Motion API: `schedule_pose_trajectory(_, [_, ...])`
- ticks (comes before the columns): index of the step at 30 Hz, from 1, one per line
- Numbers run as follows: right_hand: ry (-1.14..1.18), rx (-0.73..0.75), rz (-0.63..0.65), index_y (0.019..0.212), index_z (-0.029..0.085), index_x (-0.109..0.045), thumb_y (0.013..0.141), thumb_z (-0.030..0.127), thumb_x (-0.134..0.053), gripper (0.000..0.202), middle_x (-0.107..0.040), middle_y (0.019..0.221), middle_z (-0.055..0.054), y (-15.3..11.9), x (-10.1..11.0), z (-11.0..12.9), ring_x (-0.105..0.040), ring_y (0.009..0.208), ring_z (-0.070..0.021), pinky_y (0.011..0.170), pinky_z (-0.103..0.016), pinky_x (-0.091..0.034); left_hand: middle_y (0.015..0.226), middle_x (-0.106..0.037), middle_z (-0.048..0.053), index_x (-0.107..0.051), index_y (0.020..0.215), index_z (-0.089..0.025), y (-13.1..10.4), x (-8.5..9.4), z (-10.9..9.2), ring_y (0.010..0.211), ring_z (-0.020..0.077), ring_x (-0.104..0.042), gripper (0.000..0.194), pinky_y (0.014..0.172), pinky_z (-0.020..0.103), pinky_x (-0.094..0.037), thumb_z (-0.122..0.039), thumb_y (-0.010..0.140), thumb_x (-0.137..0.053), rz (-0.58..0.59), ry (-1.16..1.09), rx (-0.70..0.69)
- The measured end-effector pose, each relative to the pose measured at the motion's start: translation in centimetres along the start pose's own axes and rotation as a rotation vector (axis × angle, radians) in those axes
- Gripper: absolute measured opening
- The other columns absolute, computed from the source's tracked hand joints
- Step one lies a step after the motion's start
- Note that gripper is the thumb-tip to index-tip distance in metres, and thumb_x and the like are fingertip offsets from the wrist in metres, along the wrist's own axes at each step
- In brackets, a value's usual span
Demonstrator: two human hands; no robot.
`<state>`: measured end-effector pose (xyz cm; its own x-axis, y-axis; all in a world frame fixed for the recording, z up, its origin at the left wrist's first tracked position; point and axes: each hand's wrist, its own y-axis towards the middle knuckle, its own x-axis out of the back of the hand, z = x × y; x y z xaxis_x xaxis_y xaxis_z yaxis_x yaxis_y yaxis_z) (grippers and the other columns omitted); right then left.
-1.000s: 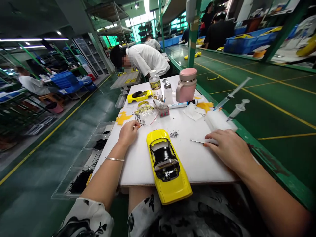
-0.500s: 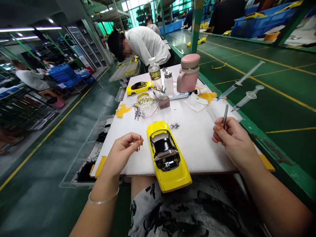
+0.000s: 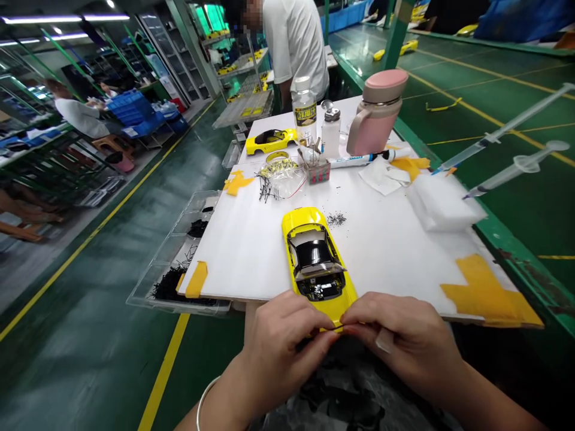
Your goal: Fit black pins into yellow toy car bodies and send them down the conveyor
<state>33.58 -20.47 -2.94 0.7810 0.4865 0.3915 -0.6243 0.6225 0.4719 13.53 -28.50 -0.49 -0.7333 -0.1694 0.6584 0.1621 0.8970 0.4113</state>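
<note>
My left hand [image 3: 287,338] and my right hand [image 3: 402,335] meet at the near end of a yellow model car body [image 3: 309,245]. Between their fingertips they pinch a thin black strip [image 3: 336,327], one hand on each side. A small pale piece [image 3: 385,340] shows at my right fingers; whether it is part of the tweezers I cannot tell. The car lies on the white board with its black cabin part and open front bay facing up. Its near end is partly covered by my fingers. Beside it lies a scatter of tiny black bits [image 3: 336,219].
Behind the car stand a small box [image 3: 318,172], a labelled bottle [image 3: 305,117], a pink mug [image 3: 377,114] and another yellow body [image 3: 269,141]. Two syringes stick in a white foam block [image 3: 444,200] at right. A clear tray [image 3: 179,263] of black parts sits left. A person [image 3: 294,48] bends beyond.
My hands have come together from either side to the car's near end, both now on the black strip. The tweezers seen in my right hand no longer show clearly. The view has shifted.
</note>
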Motion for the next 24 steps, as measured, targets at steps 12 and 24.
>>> schedule_pose_trajectory(12, [-0.104, -0.236, 0.005, 0.094, 0.025, -0.074, 0.095, 0.023, -0.067, 0.008, -0.078, 0.083, 0.000, -0.2, -0.3, -0.9, -0.071, 0.067, -0.0151, 0.062, -0.024, -0.055, 0.080, -0.074, 0.004, -0.070, 0.100, -0.026, -1.5, -0.1, 1.2, 0.069, 0.0185, -0.066, 0.015, 0.063, 0.034, -0.053, -0.015, 0.090, -0.073, -0.137, 0.085, -0.012])
schedule_pose_trajectory(24, [-0.277, -0.171, -0.044, 0.094, 0.023, -0.073, 0.093, 0.017, -0.066, 0.009, -0.076, 0.083, 0.002, 1.2, 0.5, -1.2, -0.066, 0.062, -0.0111, 0.053, -0.022, -0.049, 0.096, -0.061, 0.003, -0.064, 0.101, -0.024, -2.0, -1.2, 4.5, 0.073, 0.0129, -0.059, 0.020, 0.062, 0.023, -0.049, -0.037, 0.090, -0.074, -0.411, -0.586, 0.656])
